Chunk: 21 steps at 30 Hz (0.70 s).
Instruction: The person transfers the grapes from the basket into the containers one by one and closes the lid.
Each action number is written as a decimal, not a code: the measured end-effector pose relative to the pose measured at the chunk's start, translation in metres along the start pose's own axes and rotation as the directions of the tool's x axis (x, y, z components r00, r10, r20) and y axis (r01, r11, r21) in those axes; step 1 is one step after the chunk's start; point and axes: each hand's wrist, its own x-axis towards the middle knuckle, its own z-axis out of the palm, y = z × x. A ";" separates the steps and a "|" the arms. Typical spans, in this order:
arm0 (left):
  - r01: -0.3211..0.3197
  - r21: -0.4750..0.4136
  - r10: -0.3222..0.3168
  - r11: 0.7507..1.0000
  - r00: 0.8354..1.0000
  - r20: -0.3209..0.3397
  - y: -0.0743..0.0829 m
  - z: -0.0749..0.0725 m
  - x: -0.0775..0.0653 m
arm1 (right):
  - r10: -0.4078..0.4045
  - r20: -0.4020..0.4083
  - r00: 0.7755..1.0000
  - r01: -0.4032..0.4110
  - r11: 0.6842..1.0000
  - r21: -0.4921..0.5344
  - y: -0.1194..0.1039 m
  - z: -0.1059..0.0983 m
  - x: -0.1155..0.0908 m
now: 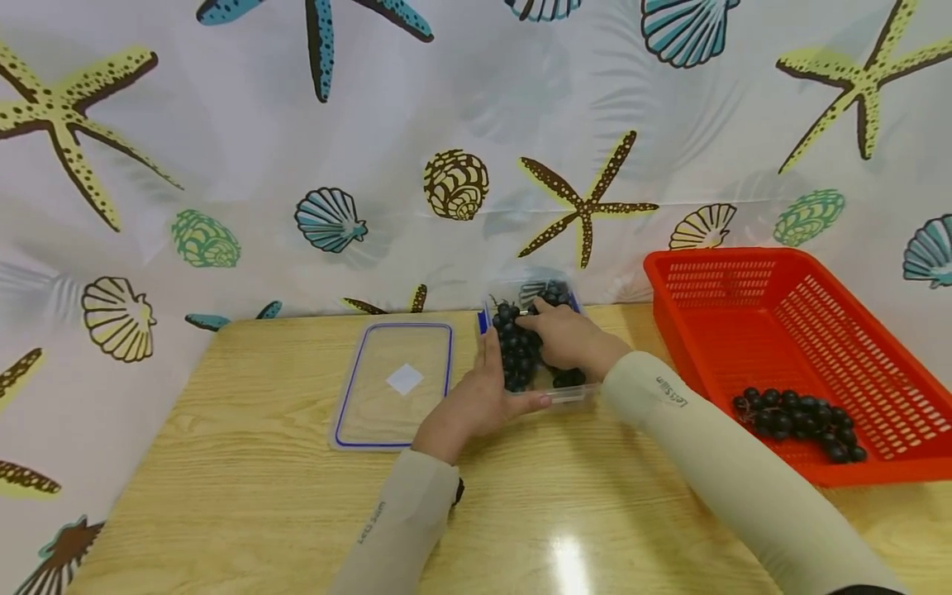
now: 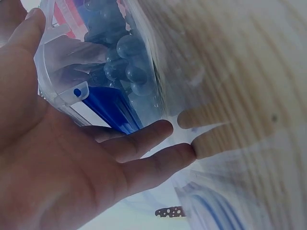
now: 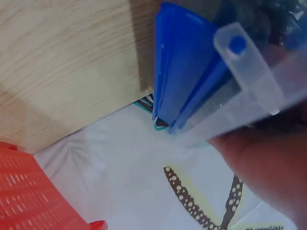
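A clear plastic container (image 1: 571,395) with blue side clips (image 3: 184,67) stands at the back of the table, with dark grapes (image 1: 515,354) inside. My left hand (image 1: 479,401) lies against the container's near left corner. Its fingers stretch along the outer left wall, and the thumb reaches along the front; the left wrist view shows those fingers (image 2: 153,167) fairly straight. Inside the container my right hand (image 1: 568,335) has its thumb and a finger at the stem of the left grape bunch. In the right wrist view its fingertips are hidden behind the container wall.
Left of the container a clear lid (image 1: 364,413) with a blue seal lies flat. On the right sits a red plastic basket (image 1: 714,364), holding another bunch of dark grapes (image 1: 799,423) near its front. A patterned cloth (image 1: 387,207) hangs behind the wooden table (image 1: 223,496).
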 end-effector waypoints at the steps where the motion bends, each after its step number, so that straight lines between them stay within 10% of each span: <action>1: 0.000 -0.004 0.000 1.000 1.000 0.002 0.000 0.000 0.000 | -0.010 0.001 1.000 0.010 1.000 0.010 0.001 -0.002 -0.002; 21: 0.016 -0.014 -0.016 1.000 1.000 0.008 -0.001 0.001 0.002 | -0.136 -0.251 0.958 0.174 0.975 0.136 0.044 -0.083 -0.075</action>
